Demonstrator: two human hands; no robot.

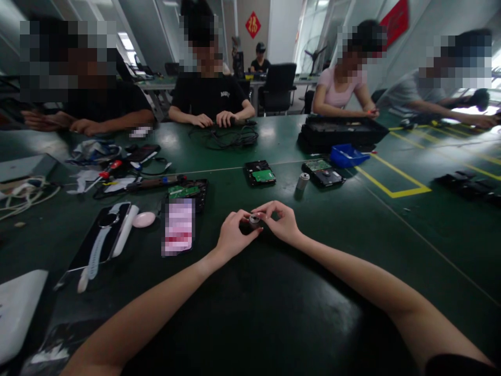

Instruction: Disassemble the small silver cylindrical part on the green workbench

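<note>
A small silver metal cylinder (254,221) with a darker top is held just above or on the green table; I cannot tell whether it touches the surface. My left hand (234,233) grips it from the left, thumb in front and fingers behind. From the right, my right hand (283,222) reaches its top edge, thumb and fingertips pinched together there. Whatever is between those fingertips is too small to make out. Behind my hands, a similar silver cylinder (302,181) stands upright, beside a hard drive (324,173). Another hard drive (260,173) with a green circuit board lies farther back.
On the left lie a phone with a lit screen (179,227), a pink oval object (144,219), a watch (108,219), a red-handled screwdriver (110,169) and cables. A blue tray (348,155) sits by a black case (340,137). Several people work across the table.
</note>
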